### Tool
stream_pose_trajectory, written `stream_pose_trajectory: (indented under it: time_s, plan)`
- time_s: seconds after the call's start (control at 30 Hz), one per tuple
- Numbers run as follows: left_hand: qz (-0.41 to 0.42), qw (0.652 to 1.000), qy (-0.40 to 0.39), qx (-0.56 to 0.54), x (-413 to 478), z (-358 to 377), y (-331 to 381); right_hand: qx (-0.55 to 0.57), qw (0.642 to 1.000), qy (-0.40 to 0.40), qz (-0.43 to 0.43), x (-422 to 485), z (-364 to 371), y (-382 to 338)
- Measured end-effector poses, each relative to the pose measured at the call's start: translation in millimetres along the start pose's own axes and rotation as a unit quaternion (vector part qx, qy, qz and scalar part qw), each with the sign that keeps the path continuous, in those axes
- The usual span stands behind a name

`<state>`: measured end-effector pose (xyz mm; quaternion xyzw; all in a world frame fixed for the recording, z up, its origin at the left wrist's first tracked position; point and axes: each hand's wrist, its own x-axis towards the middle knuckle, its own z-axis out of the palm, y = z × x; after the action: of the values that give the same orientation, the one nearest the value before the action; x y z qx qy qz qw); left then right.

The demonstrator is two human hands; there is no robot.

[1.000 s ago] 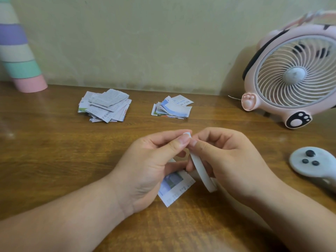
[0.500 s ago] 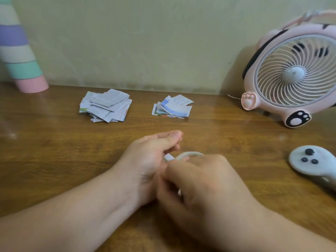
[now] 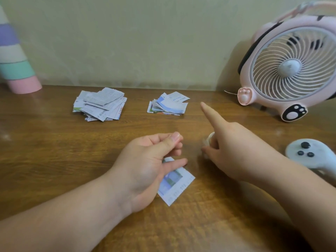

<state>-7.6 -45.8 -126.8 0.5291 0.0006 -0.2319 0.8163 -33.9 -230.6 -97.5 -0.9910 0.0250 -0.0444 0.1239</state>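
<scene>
My left hand (image 3: pixel 151 164) hovers low over the wooden table (image 3: pixel 54 160), thumb pressed against the curled forefinger with nothing visible between them. Its little finger lies across a printed paper piece (image 3: pixel 179 186) that rests flat on the table, partly hidden under the palm. My right hand (image 3: pixel 234 148) is a little to the right, its forefinger stretched out toward the back of the table. Its other fingers curl round a blurred white strip (image 3: pixel 209 140), mostly hidden by the hand.
Two piles of paper cuttings lie near the wall: a grey printed pile (image 3: pixel 100 104) and a bluish coloured pile (image 3: pixel 168 104). A pink desk fan (image 3: pixel 291 64) stands at the back right, a white controller (image 3: pixel 309 151) at the right edge, a pastel striped cone (image 3: pixel 14 59) at the far left.
A second ago both hands pinched the white strip together at the centre. Now the hands have parted; the right hand carries the strip to the right and points its forefinger forward.
</scene>
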Motion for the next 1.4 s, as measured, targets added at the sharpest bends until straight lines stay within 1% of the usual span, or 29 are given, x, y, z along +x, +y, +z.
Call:
stream_pose_trajectory:
  time_s: [0.1,0.23,0.3,0.33,0.4,0.43,0.47,0.53,0.57,0.63,0.7,0.87,0.9,0.93,1.07,1.27,1.33,1.4]
  plan:
    - [0.012,1.0,0.0,0.012,-0.9,0.0,-1.4,-0.009,0.999,0.031,-0.016,3.0,-1.7,2.9]
    - [0.014,0.999,-0.011,0.037,-3.3,-0.6,-0.3,-0.052,0.998,0.027,0.006,4.8,-2.9,6.1]
    - [0.01,0.999,-0.014,0.035,-3.3,-1.0,0.5,-0.054,0.997,0.058,-0.006,3.4,-4.5,5.8]
    - [0.008,0.999,-0.013,0.03,-2.7,-1.1,0.5,-0.031,0.994,0.096,-0.03,1.6,-3.5,5.7]
    - [0.007,1.0,-0.013,0.013,-0.4,-1.6,-0.7,0.06,0.981,0.172,-0.071,-5.4,-3.9,-0.8]
    - [0.01,1.0,-0.013,0.007,0.9,-2.3,-2.0,0.119,0.972,0.186,-0.077,-10.0,-4.5,-7.0]
    - [0.014,1.0,-0.012,0.002,2.3,-3.3,-3.6,0.186,0.965,0.171,-0.073,-14.4,-4.4,-14.3]
    - [0.022,1.0,-0.013,-0.001,4.5,-5.2,-6.6,0.317,0.941,0.106,-0.06,-21.1,-3.5,-27.4]
    - [0.023,1.0,-0.017,0.001,4.8,-5.6,-7.8,0.356,0.93,0.075,-0.055,-22.5,-2.1,-30.8]
    - [0.025,0.999,-0.027,0.001,4.6,-5.8,-9.3,0.384,0.921,0.033,-0.047,-22.9,0.7,-32.6]
    - [0.027,0.999,-0.031,-0.002,4.6,-6.0,-9.6,0.416,0.908,0.024,-0.032,-20.7,1.6,-32.7]
    - [0.042,0.998,-0.044,0.024,2.2,-4.8,-8.9,0.56,0.828,0.033,0.013,-18.4,4.3,-32.6]
    - [0.043,0.998,-0.047,0.03,2.1,-4.9,-8.4,0.574,0.818,0.03,0.015,-18.4,4.9,-32.4]
    - [0.045,0.997,-0.051,0.035,2.1,-5.1,-8.2,0.575,0.817,0.025,0.015,-18.3,5.6,-31.9]
    - [0.04,0.997,-0.051,0.029,3.7,-6.6,-7.1,0.545,0.838,0.006,0.008,-16.7,8.6,-29.1]
    - [0.025,0.997,-0.07,0.01,4.0,-8.2,-5.6,0.503,0.864,0.027,0.009,-11.5,11.6,-23.7]
    - [0.027,0.996,-0.078,0.02,3.7,-8.2,-6.3,0.508,0.861,0.022,0.01,-11.1,13.3,-23.6]
    - [0.035,0.996,-0.081,0.027,2.2,-7.4,-7.2,0.531,0.847,0.005,0.01,-11.2,15.9,-25.0]
